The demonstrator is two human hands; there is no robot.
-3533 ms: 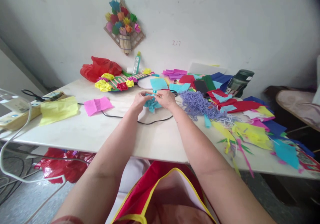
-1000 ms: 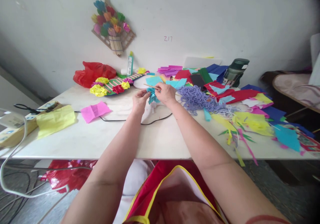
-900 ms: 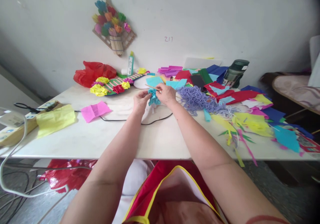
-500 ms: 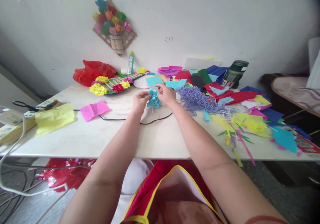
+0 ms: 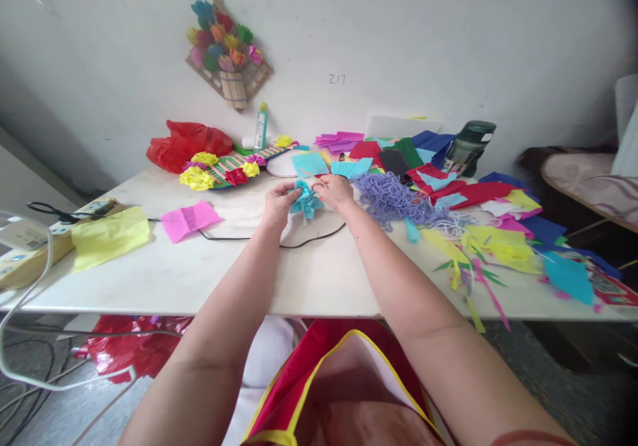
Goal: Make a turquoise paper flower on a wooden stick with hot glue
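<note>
A turquoise crêpe-paper flower (image 5: 306, 201) with ruffled petals is pinched in the fingers of my left hand (image 5: 280, 200), just above the table. On its right side, my right hand (image 5: 335, 192) is closed on a thin pale stick (image 5: 310, 175) that points up and to the left over the flower. Whether the right fingertips also touch the petals is hard to make out. Behind both hands lie flat turquoise paper pieces (image 5: 310, 164). A tangle of purple yarn (image 5: 391, 197) lies close to my right hand.
Left of my hands are a pink paper sheet (image 5: 189, 220), a yellow sheet (image 5: 112, 236) and a power strip (image 5: 37, 260). A flower-covered board (image 5: 232, 170), a glue tube (image 5: 260, 127) and a red bag (image 5: 187, 145) stand behind. A black cable (image 5: 234, 238) crosses the table. A dark bottle (image 5: 468, 148) stands right.
My right hand has shifted slightly down and away from the flower, and the stick now shows tilted more clearly. The flower has turned a little in my left hand.
</note>
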